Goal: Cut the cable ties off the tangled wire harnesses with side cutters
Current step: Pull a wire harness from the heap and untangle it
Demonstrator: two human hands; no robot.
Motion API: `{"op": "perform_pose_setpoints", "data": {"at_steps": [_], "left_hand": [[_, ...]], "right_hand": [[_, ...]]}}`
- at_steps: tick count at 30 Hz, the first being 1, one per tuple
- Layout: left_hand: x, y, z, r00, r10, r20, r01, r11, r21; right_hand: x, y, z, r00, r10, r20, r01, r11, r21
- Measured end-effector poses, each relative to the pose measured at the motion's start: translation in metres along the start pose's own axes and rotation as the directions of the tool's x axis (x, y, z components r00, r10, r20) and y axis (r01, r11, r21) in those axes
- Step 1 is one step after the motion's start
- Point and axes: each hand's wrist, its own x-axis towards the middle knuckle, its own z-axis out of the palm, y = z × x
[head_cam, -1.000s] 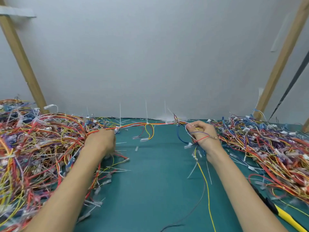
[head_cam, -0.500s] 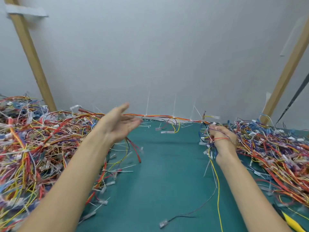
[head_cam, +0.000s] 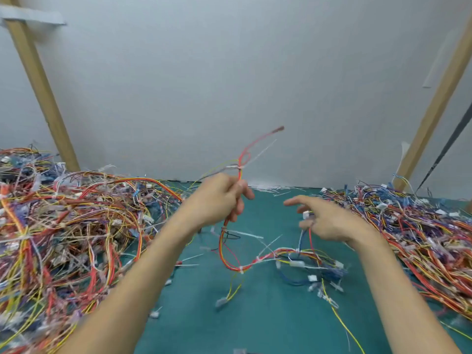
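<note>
Red wire harness (head_cam: 251, 263) clenched in left hand (head_cam: 217, 200) grip; right hand (head_cam: 329, 221) grip blurred, cannot tell

A teal work mat (head_cam: 268, 323) covers the tabletop and runs back to a plain, pale grey wall (head_cam: 229, 72) that fills the upper half of the view. A bare wooden post (head_cam: 40, 88) leans up the wall on the left, with a strip of pale tape (head_cam: 33, 16) across its top, and a second wooden post (head_cam: 439, 98) leans the opposite way on the right. Just beside the right post, a thin dark rod or strap (head_cam: 449, 144) slants down towards the mat's back edge; which of the two it is cannot be told.
</note>
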Motion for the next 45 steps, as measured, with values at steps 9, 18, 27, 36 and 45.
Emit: {"op": "perform_pose_setpoints", "data": {"at_steps": [9,18,27,36,45], "left_hand": [[0.000,-0.009,0.009,0.994,0.051,-0.092,-0.033,0.981,0.193],[-0.008,0.003,0.017,0.975,0.221,-0.006,-0.194,0.866,0.462],[-0.005,-0.035,-0.009,0.960,-0.223,0.168,0.059,0.748,0.661],[-0.008,-0.027,0.011,0.836,-0.163,0.524,-0.008,0.951,0.310],[-0.008,-0.038,0.030,0.955,-0.101,0.280,0.186,0.936,-0.299]], "right_hand": [[-0.003,-0.040,0.014,0.994,-0.093,-0.051,0.106,0.828,0.550],[0.002,-0.052,0.033,0.964,-0.108,-0.242,0.251,0.666,0.702],[-0.004,-0.029,0.000,0.921,0.079,-0.381,0.302,0.473,0.828],[-0.004,-0.029,-0.001,0.935,0.101,-0.340,0.300,0.289,0.909],[-0.007,-0.037,-0.003,0.980,0.103,-0.171,0.177,-0.044,0.983]]}}
